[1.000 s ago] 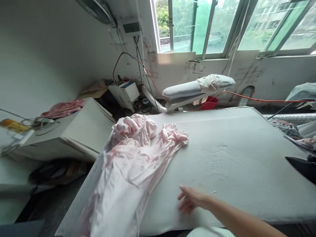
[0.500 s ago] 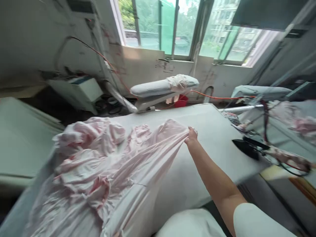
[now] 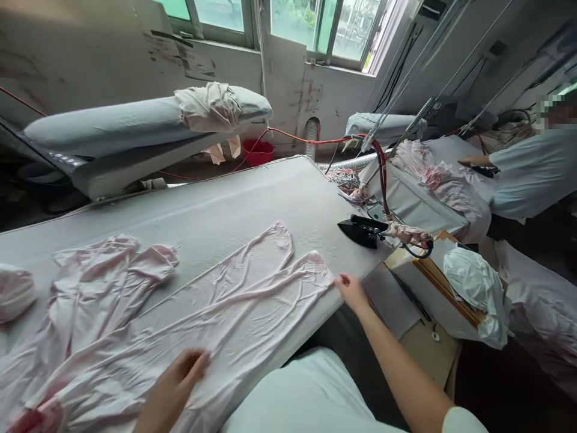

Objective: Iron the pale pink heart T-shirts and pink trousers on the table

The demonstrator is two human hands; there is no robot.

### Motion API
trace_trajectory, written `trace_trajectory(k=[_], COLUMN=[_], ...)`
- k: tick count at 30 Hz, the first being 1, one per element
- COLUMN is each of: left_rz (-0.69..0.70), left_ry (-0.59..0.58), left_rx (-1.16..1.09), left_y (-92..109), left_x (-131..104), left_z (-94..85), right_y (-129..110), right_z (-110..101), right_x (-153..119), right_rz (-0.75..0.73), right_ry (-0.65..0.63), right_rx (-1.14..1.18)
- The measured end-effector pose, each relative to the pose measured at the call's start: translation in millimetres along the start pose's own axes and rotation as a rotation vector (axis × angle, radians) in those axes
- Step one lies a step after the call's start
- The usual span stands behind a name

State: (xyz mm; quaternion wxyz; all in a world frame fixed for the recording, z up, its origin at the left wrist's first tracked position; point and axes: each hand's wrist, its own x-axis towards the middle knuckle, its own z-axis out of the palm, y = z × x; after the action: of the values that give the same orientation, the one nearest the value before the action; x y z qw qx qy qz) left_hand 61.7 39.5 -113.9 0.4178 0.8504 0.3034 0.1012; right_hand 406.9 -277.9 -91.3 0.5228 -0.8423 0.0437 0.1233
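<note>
Pale pink garment (image 3: pixel 252 307) lies wrinkled along the near edge of the padded worktop (image 3: pixel 234 198), two long, narrow sections side by side, their ends toward the near right corner. More pink cloth (image 3: pixel 101 282) lies bunched toward the left.

Left hand (image 3: pixel 180 382): above the garment at the near edge; grip slightly apart, fingers loosely curled. Contact with the fabric cannot be told.

Right hand (image 3: pixel 354 291): fingertips at the corner of the nearer section's end, by the near edge. Grip: cannot tell whether it is closed on the fabric.

Black iron (image 3: pixel 366 231): at the right edge, near the near right corner. Padded pressing arm (image 3: pixel 117 123), beyond the far edge, carries crumpled cloth (image 3: pixel 210 107).
</note>
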Motion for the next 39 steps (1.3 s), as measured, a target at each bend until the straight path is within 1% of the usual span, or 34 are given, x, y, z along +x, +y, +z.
trace_trajectory(k=[1,2,3,4,5,6,7,9,10,11,12,13,14,15,16,17,18,19,20,21,23,25,27,28,29,30,31,32,33,35,37,39], left_rz=[-0.013,0.009,0.047,0.095,0.148,0.192,0.230,0.274,0.258,0.219,0.160,0.093,0.031,-0.003,-0.013,-0.010,-0.003,0.006,0.012,0.020,0.068,0.161,0.231,0.240,0.235,0.222,0.210,0.204,0.207,0.232,0.247,0.217], left_ry=[0.023,0.045,0.096,0.165,0.228,0.260,0.253,0.200,0.210,0.267,0.357,0.471,0.574,0.636,0.656,0.651,0.634,0.614,0.597,0.594,0.560,0.471,0.368,0.329,0.303,0.288,0.285,0.288,0.300,0.335,0.358,0.361], left_rx=[0.034,0.059,0.093,0.135,0.178,0.222,0.272,0.385,0.441,0.496,0.550,0.593,0.623,0.638,0.635,0.616,0.582,0.538,0.483,0.417,0.264,0.124,0.066,0.069,0.088,0.117,0.152,0.192,0.237,0.352,0.486,0.588], left_y=[20.2,39.9,57.7,72.6,83.5,90.1,92.4,86.3,79.7,72.2,64.8,58.3,53.4,50.7,50.2,52.0,55.8,61.1,67.6,74.9,91.2,109.2,127.9,136.2,142.7,146.6,147.1,143.8,136.6,112.6,82.5,56.1], left_x=[16.3,31.8,44.5,52.7,55.1,51.4,42.0,11.1,-7.2,-25.2,-41.8,-56.1,-67.5,-75.9,-81.0,-82.7,-80.6,-74.4,-63.6,-48.0,-3.6,52.8,108.9,132.5,151.4,164.5,171.5,172.5,167.9,145.8,113.3,80.0], left_z=[8.2,16.8,25.6,34.8,44.2,53.5,62.4,75.7,78.2,77.0,71.9,63.5,52.9,41.8,31.7,24.2,20.0,19.7,23.0,29.3,47.3,67.1,84.4,91.8,98.4,104.1,109.0,112.9,115.2,113.9,103.1,85.2], right_y=[0.8,-0.4,-3.9,-10.1,-19.5,-32.6,-49.5,-94.5,-121.0,-148.1,-174.0,-196.8,-215.0,-227.1,-232.5,-231.4,-224.2,-212.5,-197.7,-181.9,-153.8,-137.8,-135.1,-137.1,-140.3,-144.0,-147.8,-151.6,-155.5,-164.7,-176.1,-187.4], right_z=[7.5,14.5,20.8,26.4,31.8,37.7,44.9,65.7,79.9,96.2,113.7,131.2,147.4,161.0,171.3,177.9,180.7,180.5,178.1,174.5,167.5,165.1,169.2,173.3,178.2,183.6,189.0,194.1,198.7,204.8,204.6,195.5], right_x=[0.2,0.9,2.2,4.1,6.9,10.5,14.8,25.2,30.9,36.5,42.0,47.0,51.5,55.5,59.1,62.5,66.0,69.6,73.3,76.9,82.8,86.2,87.4,87.6,87.7,87.7,87.6,87.3,87.1,86.6,87.4,90.8], right_rz=[-0.032,-0.080,-0.143,-0.212,-0.277,-0.330,-0.362,-0.395,-0.406,-0.408,-0.396,-0.371,-0.341,-0.311,-0.281,-0.254,-0.230,-0.204,-0.174,-0.144,-0.111,-0.116,-0.137,-0.146,-0.153,-0.158,-0.165,-0.175,-0.186,-0.202,-0.205,-0.208], right_ry=[-0.039,-0.072,-0.104,-0.136,-0.180,-0.246,-0.332,-0.532,-0.623,-0.691,-0.735,-0.765,-0.784,-0.787,-0.762,-0.713,-0.650,-0.581,-0.521,-0.478,-0.433,-0.411,-0.420,-0.435,-0.455,-0.477,-0.500,-0.523,-0.550,-0.617,-0.688,-0.741], right_rx=[-0.041,-0.079,-0.102,-0.104,-0.083,-0.041,0.021,0.157,0.237,0.328,0.425,0.516,0.591,0.635,0.633,0.589,0.517,0.431,0.346,0.273,0.167,0.070,-0.016,-0.054,-0.089,-0.121,-0.148,-0.170,-0.186,-0.200,-0.189,-0.172])
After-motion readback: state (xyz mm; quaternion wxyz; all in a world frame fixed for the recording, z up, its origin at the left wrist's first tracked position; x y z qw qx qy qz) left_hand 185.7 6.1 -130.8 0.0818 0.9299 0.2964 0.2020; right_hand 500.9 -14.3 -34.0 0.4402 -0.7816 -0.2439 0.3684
